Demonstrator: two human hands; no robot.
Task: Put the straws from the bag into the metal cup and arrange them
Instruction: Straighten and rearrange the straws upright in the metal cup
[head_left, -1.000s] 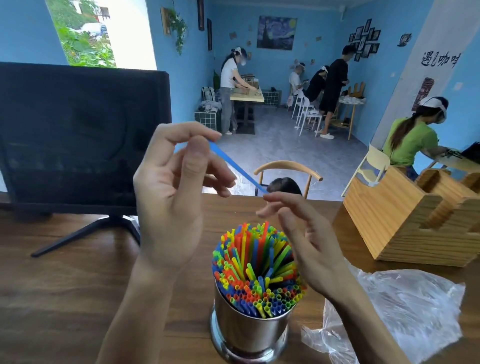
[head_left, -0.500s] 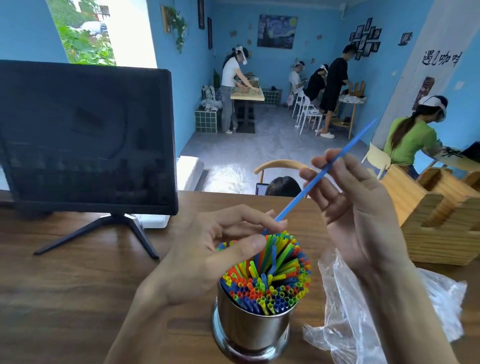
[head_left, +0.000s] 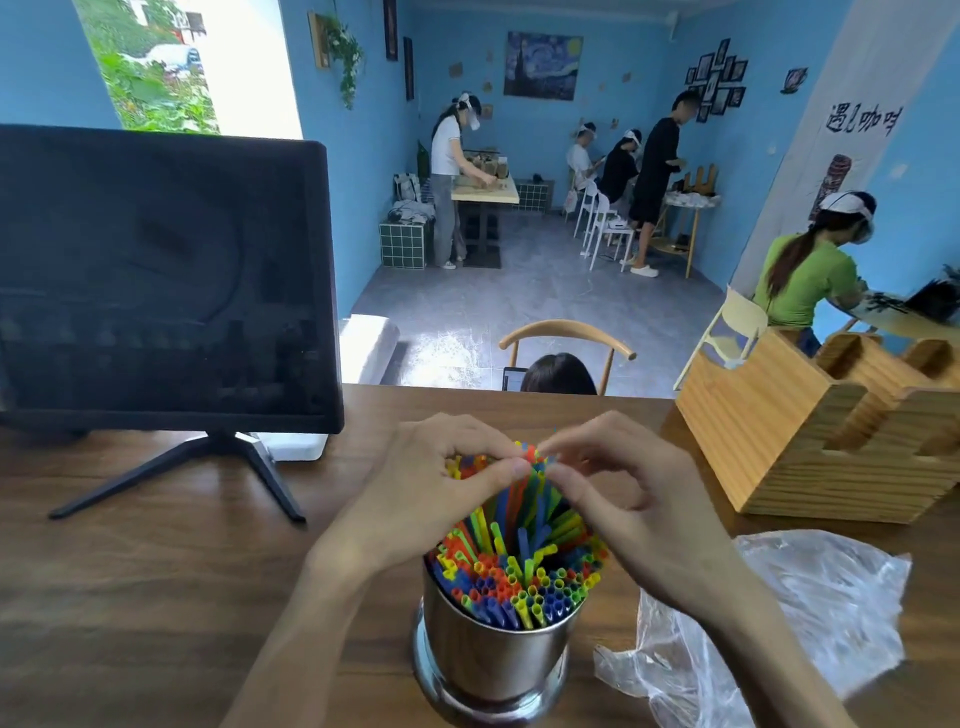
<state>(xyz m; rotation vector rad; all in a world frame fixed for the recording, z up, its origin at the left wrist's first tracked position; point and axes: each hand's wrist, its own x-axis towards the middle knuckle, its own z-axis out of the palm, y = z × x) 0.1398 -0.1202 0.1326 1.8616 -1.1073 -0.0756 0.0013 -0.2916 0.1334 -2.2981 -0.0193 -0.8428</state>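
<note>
While both hands meet over the cup, the left hand (head_left: 431, 483) and right hand (head_left: 639, 504) pinch the raised tips of the straws (head_left: 519, 566), fingers curled on them. Straws stand packed in the metal cup (head_left: 493, 660) at the surface's near edge. Judgement: level tips with light taps, avoid tipping the cup. The bag (head_left: 769, 623) lies slack at near right; a monitor (head_left: 161, 280) stands far left, wooden rack (head_left: 810, 441) far right. Blue-walled room beyond.

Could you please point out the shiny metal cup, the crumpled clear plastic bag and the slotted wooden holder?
shiny metal cup (head_left: 491, 657): head view, front of its wall.
crumpled clear plastic bag (head_left: 831, 597): head view, its upper middle folds.
slotted wooden holder (head_left: 769, 431): head view, its left side panel.
</note>
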